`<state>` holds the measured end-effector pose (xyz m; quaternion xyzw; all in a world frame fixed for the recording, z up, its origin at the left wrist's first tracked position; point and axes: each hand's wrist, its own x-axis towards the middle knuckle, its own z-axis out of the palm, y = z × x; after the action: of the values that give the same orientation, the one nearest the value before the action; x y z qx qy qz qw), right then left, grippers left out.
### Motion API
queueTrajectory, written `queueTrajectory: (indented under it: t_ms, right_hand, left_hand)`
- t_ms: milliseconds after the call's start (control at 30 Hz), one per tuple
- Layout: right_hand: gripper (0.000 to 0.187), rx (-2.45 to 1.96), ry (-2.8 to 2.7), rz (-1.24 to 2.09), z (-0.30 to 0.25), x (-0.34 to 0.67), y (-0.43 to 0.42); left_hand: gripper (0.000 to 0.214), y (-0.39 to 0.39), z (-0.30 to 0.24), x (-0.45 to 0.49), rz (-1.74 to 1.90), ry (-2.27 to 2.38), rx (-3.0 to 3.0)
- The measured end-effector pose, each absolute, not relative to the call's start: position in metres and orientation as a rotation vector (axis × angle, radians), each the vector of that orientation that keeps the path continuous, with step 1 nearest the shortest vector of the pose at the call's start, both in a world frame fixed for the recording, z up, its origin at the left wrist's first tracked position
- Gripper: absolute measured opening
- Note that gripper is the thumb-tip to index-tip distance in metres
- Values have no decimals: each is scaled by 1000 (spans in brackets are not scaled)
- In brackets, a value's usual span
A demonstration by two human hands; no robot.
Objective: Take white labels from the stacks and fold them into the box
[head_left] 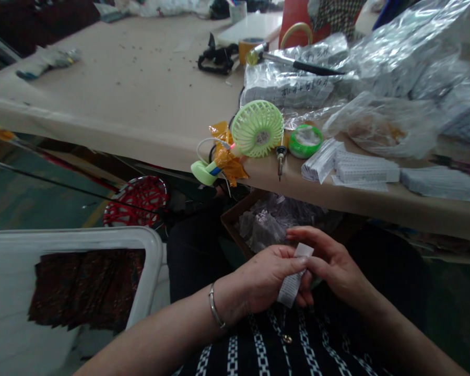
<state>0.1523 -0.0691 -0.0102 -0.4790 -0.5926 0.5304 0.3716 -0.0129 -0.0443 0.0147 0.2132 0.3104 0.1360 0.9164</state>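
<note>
White label [290, 290] held over the lap, its print too small to read

In the head view, the left hand [268, 271] has its fingers closed on the label, thumb on top; the fingertips underneath are hidden. The right hand [331, 263] lays its thumb on the label's upper part, its index finger stretched out above; whether its fingers grip from behind I cannot tell. The label slants in front of the shirt [260, 350], below the worktop [141, 89].

The hands partly cover a box [231, 228] of clear bags [258, 230], their contents hard to make out. On the worktop, slips [368, 169] lie stacked near a green fan [257, 129]; another stack [442, 181] runs off the right edge. A white bin [152, 256], cut off at left, holds a dark pile [86, 287] of unclear material.
</note>
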Motion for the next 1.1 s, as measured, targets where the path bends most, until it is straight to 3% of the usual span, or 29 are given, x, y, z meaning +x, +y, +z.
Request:
queueTrajectory:
  t_ms: [100,200,467,767,1100]
  right_hand:
    - [42,-1288,-1824,892,-2,155,-79]
    - [43,-1294,-1969,642,2,156,-85]
    - [35,-1301,-2052,556,1,153,-85]
    - [41,-1340,-1908,725,-2,152,-89]
    - [22,-1418,-1016,1563,9,138,-65]
  left_hand:
    - [25,-47,19,-13,295,691,437]
    - [20,-50,21,-12,290,711,419]
    - [22,-54,16,-11,308,713,418]
    - [28,-52,17,-11,301,724,412]
    - [30,-50,19,-12,491,780,524]
